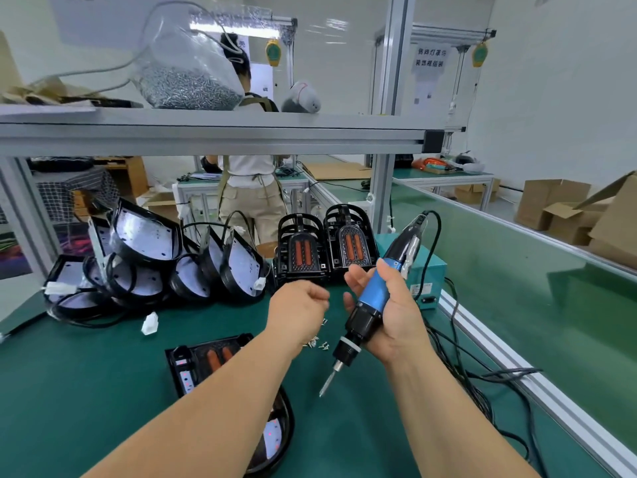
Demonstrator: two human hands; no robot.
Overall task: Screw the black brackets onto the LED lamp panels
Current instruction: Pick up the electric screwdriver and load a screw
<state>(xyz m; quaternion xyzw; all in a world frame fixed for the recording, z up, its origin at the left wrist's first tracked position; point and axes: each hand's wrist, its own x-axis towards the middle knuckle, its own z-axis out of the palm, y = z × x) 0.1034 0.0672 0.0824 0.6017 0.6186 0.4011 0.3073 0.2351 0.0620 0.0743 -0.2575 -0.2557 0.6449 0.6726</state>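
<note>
My right hand point(386, 315) grips a blue and black electric screwdriver point(368, 298), its bit pointing down at the green mat. My left hand point(298, 307) hovers with curled fingers above a scatter of small screws point(319, 343); whether it pinches one I cannot tell. Under my left forearm lies a lamp panel with a black bracket point(203, 360) showing orange strips. A second piece point(275, 439) lies closer to me, mostly hidden by the arm.
Several LED lamp panels point(144, 267) with black cables are piled at the back left. Two stacks of black brackets point(324, 246) stand behind my hands, beside a teal power box point(427, 270). A shelf overhead holds a bag of screws point(188, 77). A person stands beyond the bench.
</note>
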